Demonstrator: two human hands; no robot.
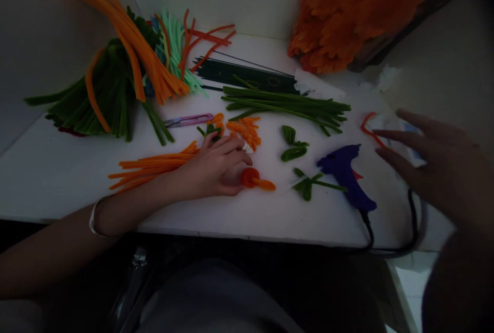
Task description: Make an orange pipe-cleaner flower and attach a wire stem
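Right fingers (399, 137) spread, red-orange strip (365, 123) at tips | left fingers (233, 146) curled, pinch unclear, red disc (249, 176) beside thumb

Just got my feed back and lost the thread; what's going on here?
A person's left hand is at a small red disc with an orange petal shape beside it; the grip is unclear. The right hand has its fingertips at a short red-orange strip. A dark blue glue gun lies between the hands, near folded green pieces.
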